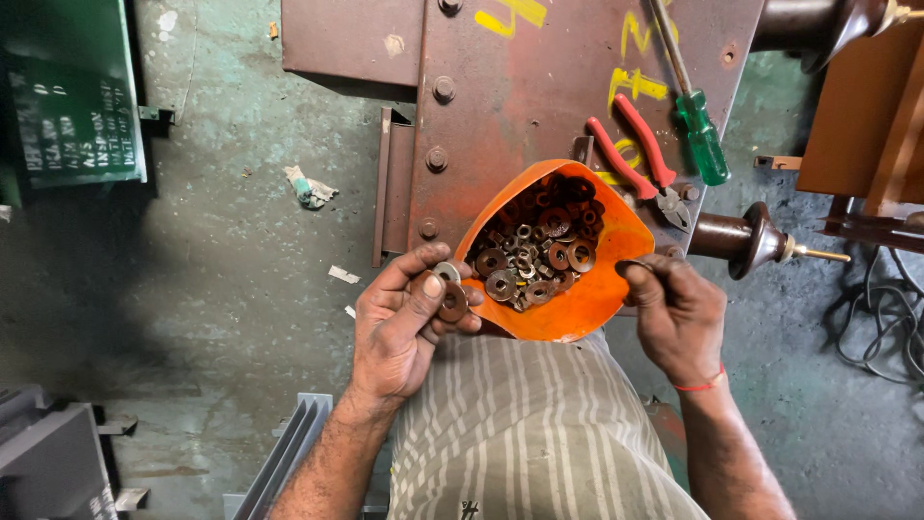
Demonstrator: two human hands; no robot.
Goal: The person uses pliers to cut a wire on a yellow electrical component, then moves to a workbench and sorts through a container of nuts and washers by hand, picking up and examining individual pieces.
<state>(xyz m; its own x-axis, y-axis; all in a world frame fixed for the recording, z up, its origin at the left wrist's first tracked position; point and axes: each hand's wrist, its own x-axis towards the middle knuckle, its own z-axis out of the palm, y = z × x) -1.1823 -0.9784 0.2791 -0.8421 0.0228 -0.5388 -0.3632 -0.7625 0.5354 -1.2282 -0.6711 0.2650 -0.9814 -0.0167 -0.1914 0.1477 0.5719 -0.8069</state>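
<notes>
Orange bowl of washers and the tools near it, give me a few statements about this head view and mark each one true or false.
1. The orange plastic bowl holds rusty metal washers and nuts. True.
2. The left hand is empty. False: its fingers pinch a few round washers.
3. The red-handled pliers lie on the concrete floor. False: they lie on the brown metal casing.
4. The green-handled screwdriver lies beside the pliers. True.
5. The right hand is at the bowl's rim. True.
</notes>
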